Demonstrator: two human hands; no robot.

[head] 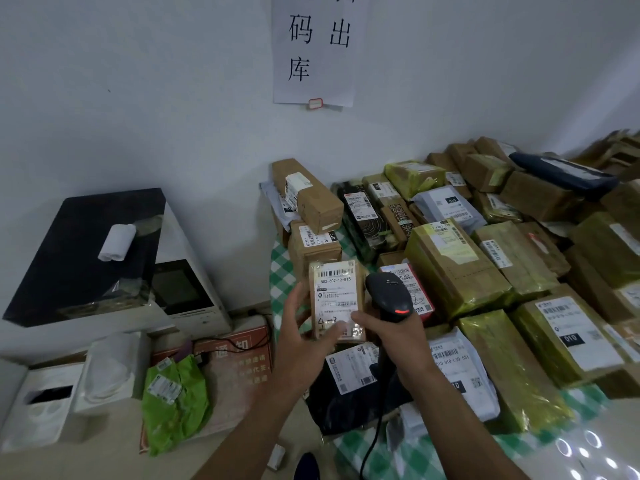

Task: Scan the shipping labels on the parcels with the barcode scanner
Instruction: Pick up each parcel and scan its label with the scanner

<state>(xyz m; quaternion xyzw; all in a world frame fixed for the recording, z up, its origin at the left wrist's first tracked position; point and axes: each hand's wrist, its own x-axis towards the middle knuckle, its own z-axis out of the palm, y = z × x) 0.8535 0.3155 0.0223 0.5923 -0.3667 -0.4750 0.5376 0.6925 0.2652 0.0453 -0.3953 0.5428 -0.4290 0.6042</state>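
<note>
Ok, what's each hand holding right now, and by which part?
The left hand grips a small parcel by its lower left edge. The right hand holds the scanner by its handle.

Single head view, wide-angle, facing forward and down; near, at arm's reach above worktop; wall fills upper half.

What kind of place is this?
Probably a parcel depot or pickup point: labelled parcels cover the table, the right hand grips a barcode scanner, and the left hand holds a small labelled box.
</note>
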